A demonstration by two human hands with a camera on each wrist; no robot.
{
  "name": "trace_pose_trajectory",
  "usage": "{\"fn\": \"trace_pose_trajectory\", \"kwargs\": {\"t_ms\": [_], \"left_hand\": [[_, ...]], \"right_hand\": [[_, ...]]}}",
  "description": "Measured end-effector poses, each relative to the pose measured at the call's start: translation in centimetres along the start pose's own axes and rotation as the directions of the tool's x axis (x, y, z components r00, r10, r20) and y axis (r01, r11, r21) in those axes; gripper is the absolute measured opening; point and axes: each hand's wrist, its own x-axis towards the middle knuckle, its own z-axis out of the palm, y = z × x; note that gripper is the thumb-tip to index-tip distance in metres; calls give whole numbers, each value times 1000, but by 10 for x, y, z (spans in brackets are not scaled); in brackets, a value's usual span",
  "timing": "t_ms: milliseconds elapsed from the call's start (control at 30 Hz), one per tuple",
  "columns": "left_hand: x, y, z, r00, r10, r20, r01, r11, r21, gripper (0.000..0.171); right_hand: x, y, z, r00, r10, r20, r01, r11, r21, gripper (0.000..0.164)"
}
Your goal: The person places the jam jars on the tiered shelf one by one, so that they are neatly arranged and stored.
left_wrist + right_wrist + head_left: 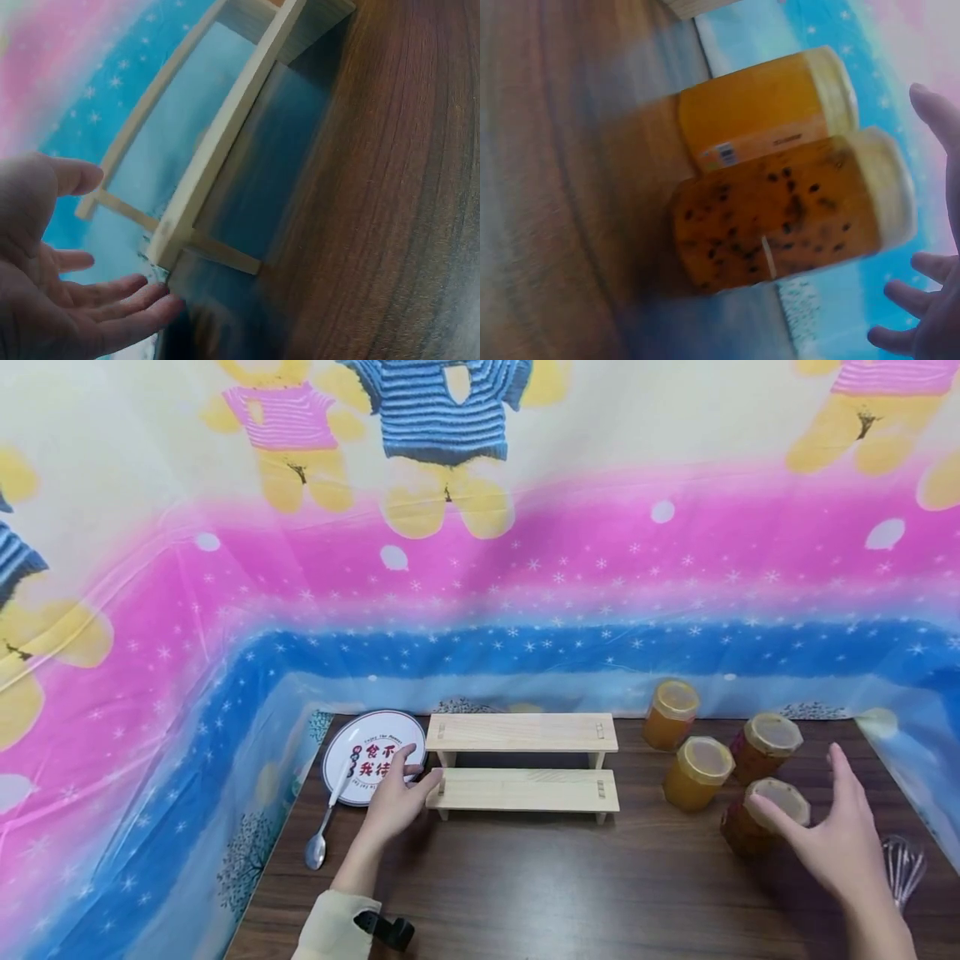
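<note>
My left hand (395, 803) is at the left end of a two-step pale wooden rack (522, 790), fingers spread and thumb pointing toward the lower step. In the left wrist view that hand (82, 270) is beside the rack's end with nothing in its grasp. On the right, my right hand (838, 843) is spread beside the nearest jar (763, 818), thumb overlapping its lid in the head view. The right wrist view shows this jar (780, 217) upright, amber with dark seeds and a pale lid, and the hand's fingers apart from it.
Three more amber jars stand close by: a back one (671, 717), a middle one (697, 774) and a right one (765, 747). A whisk (903, 867) lies at the right. At the left, a spoon (316, 850) leans on a printed plate (408, 727). A patterned cloth (525, 560) hangs behind.
</note>
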Motion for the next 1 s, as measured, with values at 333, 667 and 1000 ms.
{"fn": "trace_pose_trajectory", "kwargs": {"t_ms": [333, 667, 1000], "left_hand": [[7, -16, 6, 991, -67, 118, 96, 960, -262, 70], [10, -23, 7, 983, -81, 163, 132, 934, -331, 66], [12, -26, 6, 977, -109, 185, 167, 926, -338, 64]], "right_hand": [[-22, 30, 18, 985, 163, 57, -169, 975, 142, 127], [-26, 45, 35, 982, 155, 109, -172, 970, 173, 127], [-24, 46, 39, 978, 182, 99, -197, 965, 174, 122]]}}
